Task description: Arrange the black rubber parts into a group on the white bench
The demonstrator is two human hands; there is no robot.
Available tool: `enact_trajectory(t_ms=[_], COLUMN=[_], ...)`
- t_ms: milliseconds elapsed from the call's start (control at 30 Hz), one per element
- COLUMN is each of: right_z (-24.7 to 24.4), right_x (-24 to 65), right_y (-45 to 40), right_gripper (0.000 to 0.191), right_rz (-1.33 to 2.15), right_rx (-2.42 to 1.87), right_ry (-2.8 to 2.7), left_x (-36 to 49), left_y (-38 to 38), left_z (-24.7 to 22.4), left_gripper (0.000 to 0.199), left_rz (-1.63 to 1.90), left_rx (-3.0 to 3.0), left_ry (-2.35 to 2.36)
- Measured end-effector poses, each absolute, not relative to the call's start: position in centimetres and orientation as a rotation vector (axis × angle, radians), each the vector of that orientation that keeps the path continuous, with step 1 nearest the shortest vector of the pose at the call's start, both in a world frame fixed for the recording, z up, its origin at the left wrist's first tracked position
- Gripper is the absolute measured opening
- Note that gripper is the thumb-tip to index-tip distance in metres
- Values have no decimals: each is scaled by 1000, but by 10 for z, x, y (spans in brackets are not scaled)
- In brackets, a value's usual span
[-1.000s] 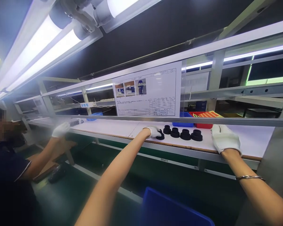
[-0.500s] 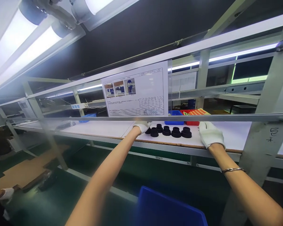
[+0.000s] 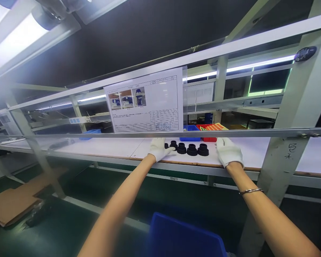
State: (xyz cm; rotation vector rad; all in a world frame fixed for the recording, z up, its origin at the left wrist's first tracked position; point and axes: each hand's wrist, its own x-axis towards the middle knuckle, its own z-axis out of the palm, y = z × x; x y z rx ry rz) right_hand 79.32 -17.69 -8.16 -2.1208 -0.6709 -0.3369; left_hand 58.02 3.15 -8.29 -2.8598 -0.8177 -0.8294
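Several black stepped round pieces (image 3: 192,150) stand in a cluster on the white tabletop (image 3: 120,147), wider at the base than at the top. My left hand (image 3: 157,149), in a white glove, is at the cluster's left end. Its thumb is spread toward the pieces and partly covers them; the fingertips reach up to the metal rail. My right hand (image 3: 229,152), also gloved, lies on the tabletop to the right of the pieces, apart from them. Its fingers are stretched out, with nothing seen in them.
A metal rail (image 3: 139,135) crosses in front of the tabletop, under an instruction sheet (image 3: 160,107). Behind stand a blue bin (image 3: 189,138) and a red bin (image 3: 209,139) bearing a yellow dotted tray (image 3: 215,127). A large blue bin (image 3: 186,232) is below; a post (image 3: 286,160) stands right.
The view has shifted to the right. My left hand has come nearer and spread its thumb, now covering a front black piece. My right hand stays by the cluster. Another person's gloved hand has left view.
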Motion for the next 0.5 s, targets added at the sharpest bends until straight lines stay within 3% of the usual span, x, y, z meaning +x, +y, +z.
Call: enact_trajectory(t_ms=[133,333,500], right_z=[-84,-86,-89], right_x=[796,796,802], right_y=[-175,-174,-173], right_gripper=[30,38,43], right_rz=[-349,-374,-437], right_rx=[-2112,-2090,-2108], right_ry=[-689,-673,-709], left_x=[601,618,634], left_y=[16,-8,-46], left_z=[-76,-73,-61], left_gripper=[74,77,63], left_rz=[-833,-875,-817], left_rx=[-2831,-2835,-2641], left_ry=[-416,-257,191])
